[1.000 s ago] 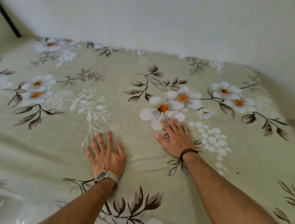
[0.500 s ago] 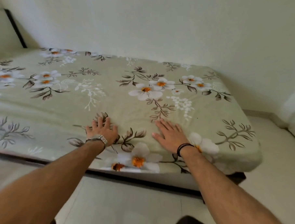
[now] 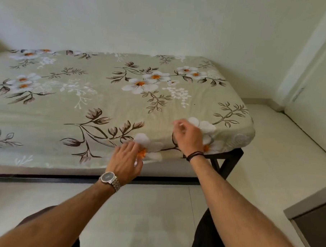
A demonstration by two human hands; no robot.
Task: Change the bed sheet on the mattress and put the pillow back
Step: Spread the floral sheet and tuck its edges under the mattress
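**A:** ok so where are we on the bed? The bed sheet (image 3: 107,94) looks basically on. It covers the whole top of the mattress (image 3: 175,166), runs right up to the far wall, and wraps down over the right end and the near edge.

**B:** Yeah, we'd call this the tidy-up part of fitting it. Both hands are at the near edge, towards the right corner. Our left hand (image 3: 126,160) is low on the edge over the orange-centred flower, fingers curled down. It's blurry, so we can't tell if that grip has actually pinched any cloth or is only resting on it.

**A:** And the right hand (image 3: 188,137)?

**B:** Raised a bit above the sheet, fingers loosely bent, half open, nothing in it as far as we can see.

**A:** How's the sheet itself looking?

**B:** Pale green with big white flowers and brown leaves. Mostly flat, a few soft creases near the right end. Along the near side a strip of bare mattress shows under the hem, above the dark frame (image 3: 226,159).

**A:** So next up?

**B:** Probably pull that near hem down and tuck it under, then go find the pillow. It's nowhere in view.
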